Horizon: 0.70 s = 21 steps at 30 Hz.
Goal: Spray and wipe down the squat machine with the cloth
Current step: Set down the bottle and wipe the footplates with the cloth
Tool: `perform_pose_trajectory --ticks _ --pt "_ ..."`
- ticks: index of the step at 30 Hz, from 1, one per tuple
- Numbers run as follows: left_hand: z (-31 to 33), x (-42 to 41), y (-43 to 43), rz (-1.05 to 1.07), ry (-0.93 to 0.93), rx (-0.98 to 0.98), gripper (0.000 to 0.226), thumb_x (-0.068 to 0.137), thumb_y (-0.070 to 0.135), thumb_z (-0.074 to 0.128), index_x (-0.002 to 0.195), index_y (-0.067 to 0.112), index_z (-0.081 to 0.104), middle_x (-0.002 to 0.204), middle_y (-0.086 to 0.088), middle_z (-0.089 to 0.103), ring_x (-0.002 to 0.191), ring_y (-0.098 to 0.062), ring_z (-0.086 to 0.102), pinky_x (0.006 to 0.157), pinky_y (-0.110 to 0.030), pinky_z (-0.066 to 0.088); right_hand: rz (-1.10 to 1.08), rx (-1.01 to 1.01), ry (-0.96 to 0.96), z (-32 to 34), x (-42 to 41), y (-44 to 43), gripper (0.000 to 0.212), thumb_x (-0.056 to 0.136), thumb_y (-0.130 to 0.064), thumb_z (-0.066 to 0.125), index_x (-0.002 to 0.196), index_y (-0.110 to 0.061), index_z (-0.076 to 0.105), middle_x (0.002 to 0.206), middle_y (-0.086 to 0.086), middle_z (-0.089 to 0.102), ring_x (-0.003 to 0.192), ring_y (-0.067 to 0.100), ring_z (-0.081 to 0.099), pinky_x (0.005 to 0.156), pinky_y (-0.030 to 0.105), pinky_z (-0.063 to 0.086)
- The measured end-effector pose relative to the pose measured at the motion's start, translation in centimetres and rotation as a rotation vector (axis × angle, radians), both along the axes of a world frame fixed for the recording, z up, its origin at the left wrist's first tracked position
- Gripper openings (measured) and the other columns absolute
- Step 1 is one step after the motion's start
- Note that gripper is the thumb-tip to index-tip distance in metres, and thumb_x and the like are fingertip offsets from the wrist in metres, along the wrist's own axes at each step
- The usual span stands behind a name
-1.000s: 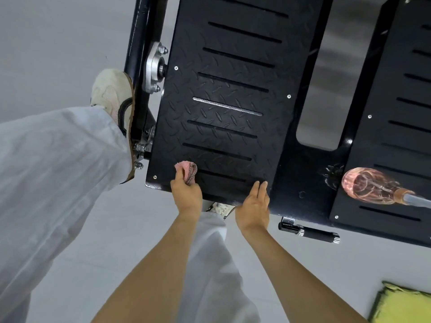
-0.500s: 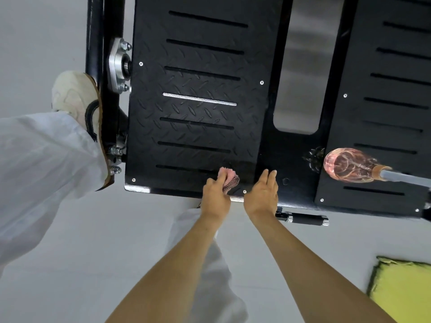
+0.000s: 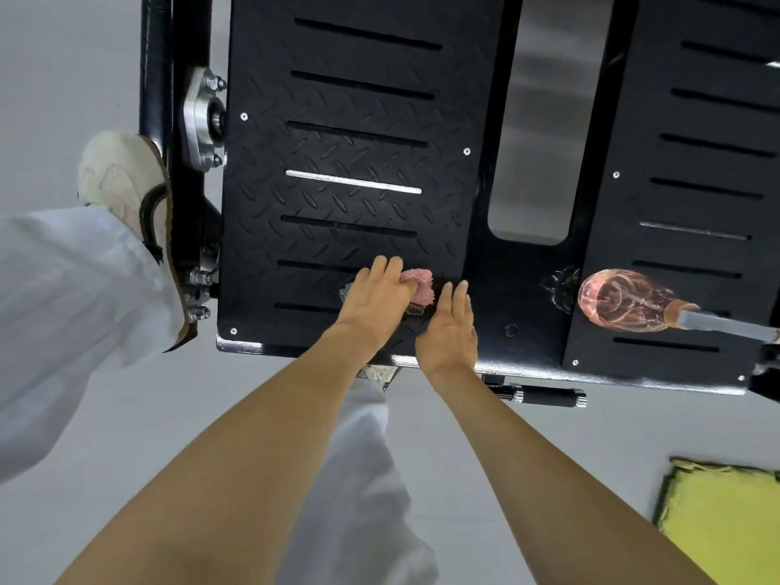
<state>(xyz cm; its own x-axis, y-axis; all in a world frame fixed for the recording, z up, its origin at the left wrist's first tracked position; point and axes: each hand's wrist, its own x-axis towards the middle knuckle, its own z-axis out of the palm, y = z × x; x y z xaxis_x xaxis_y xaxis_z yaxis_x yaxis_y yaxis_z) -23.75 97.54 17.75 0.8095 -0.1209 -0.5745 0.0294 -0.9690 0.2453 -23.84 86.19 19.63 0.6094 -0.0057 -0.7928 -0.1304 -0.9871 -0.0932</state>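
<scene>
The squat machine's black tread-pattern foot plate (image 3: pixel 358 162) fills the upper middle of the head view. My left hand (image 3: pixel 375 297) lies on its near right corner with fingers stretched out, pressing a small pink cloth (image 3: pixel 420 285) that sticks out on the thumb side. My right hand (image 3: pixel 449 327) rests flat and empty on the plate just right of the cloth. A clear pink spray bottle (image 3: pixel 624 299) lies on its side on the second plate (image 3: pixel 696 162) to the right, away from both hands.
My shoe (image 3: pixel 122 175) and white trouser leg stand against the black frame post (image 3: pixel 156 78) on the left. A black handle (image 3: pixel 544 396) juts out under the plate's near edge. A yellow cloth or pad (image 3: pixel 726 513) lies on the grey floor at lower right.
My left hand slid the pink cloth rightward along the plate's near edge, then slightly forward, and its fingers have flattened. The right hand stayed flat beside it. The view shifted left.
</scene>
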Motion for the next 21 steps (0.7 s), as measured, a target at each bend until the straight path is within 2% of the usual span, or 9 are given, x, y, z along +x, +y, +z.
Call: perform_pose_trajectory --ticks 5,8,11,14,17,21 --pt "-0.1 -1.0 3.3 -0.036 -0.030 0.068 0.058 0.085 0.000 0.053 0.139 0.019 0.041 0.123 -0.010 0.037 0.113 -0.028 0.037 0.090 -0.037 0.039 0.021 0.042 0.030 -0.1 0.2 0.1 0.087 0.092 -0.006 0.055 0.153 -0.012 -0.007 0.159 0.003 -0.017 0.148 0.020 -0.002 0.118 0.039 0.023" --pt "0.0 -1.8 6.0 0.001 -0.021 0.101 0.063 0.085 0.000 0.053 0.142 0.023 0.038 0.120 -0.009 0.038 0.110 -0.026 0.038 0.091 -0.036 0.040 0.067 0.018 0.033 -0.2 0.3 0.3 0.085 0.092 -0.006 0.052 0.153 -0.015 -0.006 0.159 0.007 -0.016 0.148 0.022 -0.001 0.120 0.039 0.012" --pt "0.1 -2.7 8.6 0.066 -0.016 0.118 0.063 0.086 -0.002 0.051 0.142 0.026 0.040 0.116 -0.009 0.040 0.109 -0.027 0.039 0.090 -0.037 0.040 0.076 0.007 0.053 -0.3 0.3 0.5 0.084 0.093 -0.007 0.051 0.153 -0.017 -0.006 0.158 0.010 -0.018 0.148 0.025 -0.003 0.120 0.040 0.011" --pt "0.2 -3.9 11.0 0.204 0.000 0.139 0.061 0.088 -0.003 0.048 0.140 0.027 0.045 0.113 -0.010 0.043 0.107 -0.030 0.039 0.087 -0.038 0.038 0.049 0.013 0.050 -0.5 0.4 1.1 0.085 0.092 -0.007 0.050 0.153 -0.020 -0.008 0.158 0.013 -0.018 0.148 0.028 -0.003 0.119 0.041 0.018" --pt "0.1 -4.7 12.9 0.409 -0.028 0.141 0.056 0.086 -0.006 0.051 0.133 0.024 0.057 0.105 -0.016 0.047 0.101 -0.036 0.042 0.081 -0.043 0.041 0.014 0.010 0.039 -0.8 0.4 1.6 0.088 0.091 -0.004 0.050 0.152 -0.023 -0.011 0.158 0.015 -0.018 0.148 0.031 -0.004 0.113 0.041 0.031" --pt "-0.1 -5.1 13.7 0.479 -0.053 0.136 0.053 0.086 -0.010 0.053 0.128 0.021 0.061 0.103 -0.018 0.051 0.099 -0.039 0.045 0.076 -0.045 0.043 -0.012 -0.005 0.043 -1.0 0.3 2.1 0.089 0.090 -0.003 0.049 0.152 -0.023 -0.012 0.157 0.016 -0.020 0.147 0.032 -0.006 0.108 0.041 0.038"
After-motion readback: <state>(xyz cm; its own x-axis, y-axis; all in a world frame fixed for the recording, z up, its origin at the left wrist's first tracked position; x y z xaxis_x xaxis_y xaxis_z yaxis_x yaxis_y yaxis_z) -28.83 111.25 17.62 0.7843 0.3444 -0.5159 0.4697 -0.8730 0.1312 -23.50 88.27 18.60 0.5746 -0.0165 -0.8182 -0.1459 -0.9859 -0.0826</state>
